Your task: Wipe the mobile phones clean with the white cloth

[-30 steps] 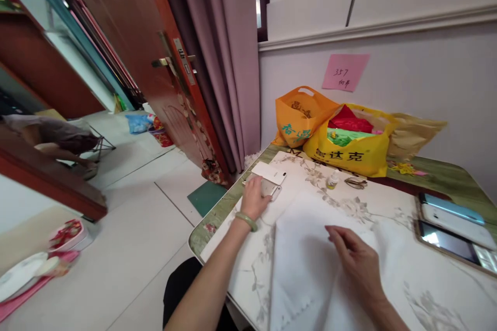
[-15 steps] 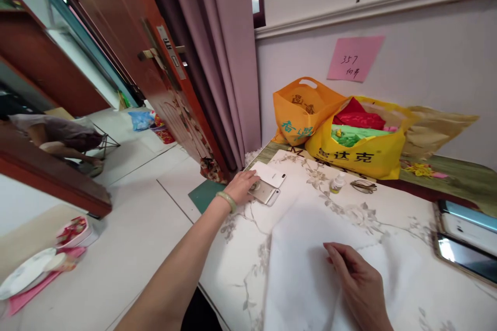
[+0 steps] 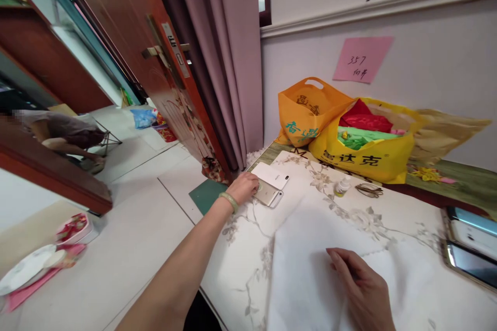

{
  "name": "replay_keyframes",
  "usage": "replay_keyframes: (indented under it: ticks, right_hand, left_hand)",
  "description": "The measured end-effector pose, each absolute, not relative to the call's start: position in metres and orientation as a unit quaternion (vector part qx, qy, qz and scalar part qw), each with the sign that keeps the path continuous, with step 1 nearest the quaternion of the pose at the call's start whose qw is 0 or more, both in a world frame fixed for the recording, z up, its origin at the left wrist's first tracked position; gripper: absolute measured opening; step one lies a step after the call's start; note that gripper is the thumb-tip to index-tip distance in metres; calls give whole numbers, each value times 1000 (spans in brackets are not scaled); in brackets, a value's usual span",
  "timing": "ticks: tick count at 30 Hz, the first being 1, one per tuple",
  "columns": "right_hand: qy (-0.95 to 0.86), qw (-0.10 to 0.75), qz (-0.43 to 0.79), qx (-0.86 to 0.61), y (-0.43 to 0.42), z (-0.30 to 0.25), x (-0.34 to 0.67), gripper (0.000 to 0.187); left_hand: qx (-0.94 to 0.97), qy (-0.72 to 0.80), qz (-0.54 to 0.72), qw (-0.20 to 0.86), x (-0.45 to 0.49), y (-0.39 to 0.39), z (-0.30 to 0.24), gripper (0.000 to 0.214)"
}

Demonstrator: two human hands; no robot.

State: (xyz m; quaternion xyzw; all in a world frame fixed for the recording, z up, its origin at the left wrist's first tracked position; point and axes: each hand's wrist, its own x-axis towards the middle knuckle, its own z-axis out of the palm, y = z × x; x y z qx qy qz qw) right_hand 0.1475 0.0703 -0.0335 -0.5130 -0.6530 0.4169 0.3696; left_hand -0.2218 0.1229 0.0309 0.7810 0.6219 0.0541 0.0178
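Note:
My left hand (image 3: 244,187), with a green bangle on its wrist, reaches to the table's far left corner and its fingers close on the near end of a gold phone (image 3: 268,195). A white phone (image 3: 275,176) lies just behind, touching the gold one. My right hand (image 3: 359,287) rests flat, fingers slightly bent, on a white cloth (image 3: 310,258) spread over the marble-patterned table (image 3: 240,253).
An orange bag (image 3: 306,111) and a yellow bag (image 3: 365,150) with coloured cloth stand by the wall. A small bottle (image 3: 342,186) and a ring of wire (image 3: 368,190) lie near them. More phones (image 3: 466,248) at the right edge. An open door (image 3: 163,77); a seated person (image 3: 62,132).
My left hand slid off the top of the phones to the gold phone's near end. My right hand stayed on the cloth. The view shifted slightly.

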Motion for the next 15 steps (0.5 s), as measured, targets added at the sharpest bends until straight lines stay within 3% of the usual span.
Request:
replay_keyframes:
  ticks: [9,15]
  right_hand:
    - [-665,370,404,-508,69,-29,145,37]
    - [-657,376,405,-513,67,-27,143,37]
  left_hand:
    - [776,629,37,11,-215,128,17,32]
    - [752,653,74,54,-211,127,14,32]
